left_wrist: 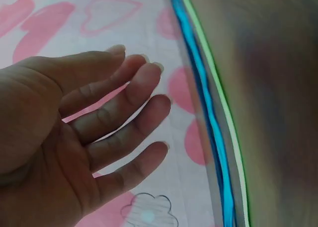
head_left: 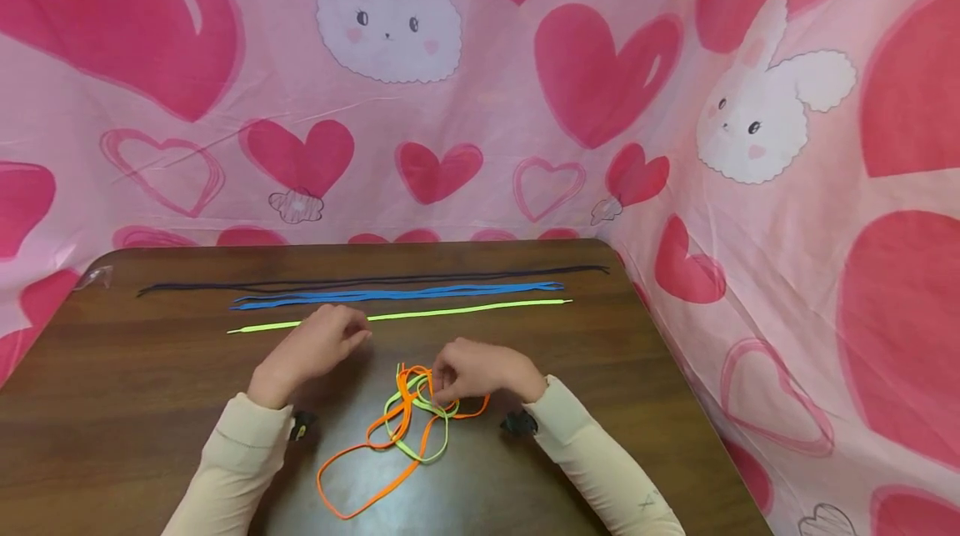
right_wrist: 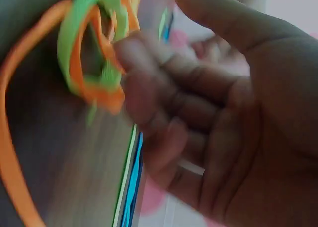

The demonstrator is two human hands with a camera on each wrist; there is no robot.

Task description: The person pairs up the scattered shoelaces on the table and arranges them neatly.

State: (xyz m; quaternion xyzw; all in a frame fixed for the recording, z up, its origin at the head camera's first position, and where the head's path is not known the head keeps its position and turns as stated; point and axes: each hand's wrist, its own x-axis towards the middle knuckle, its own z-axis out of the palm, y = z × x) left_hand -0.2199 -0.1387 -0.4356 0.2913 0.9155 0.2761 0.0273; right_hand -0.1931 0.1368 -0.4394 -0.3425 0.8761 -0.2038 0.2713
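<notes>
An orange shoelace (head_left: 407,411) and a yellow-green shoelace (head_left: 431,460) lie loosely tangled in the middle of the table. Over the right side of this tangle is my right hand (head_left: 480,368), its thumb apart from its loosely bent fingers. In the right wrist view those fingers (right_wrist: 144,98) blur beside the orange lace (right_wrist: 10,152) and green loops (right_wrist: 64,43). My left hand (head_left: 318,346) hovers near a straight yellow-green lace (head_left: 465,311), hiding part of it. The left wrist view shows that hand (left_wrist: 99,122) with relaxed, spread fingers and nothing held.
Behind the straight yellow-green lace lie blue laces (head_left: 405,294) and dark laces (head_left: 525,273), stretched side by side across the far part of the brown table (head_left: 112,403). A pink cloth (head_left: 495,119) with hearts and rabbits hangs along the back and right edges.
</notes>
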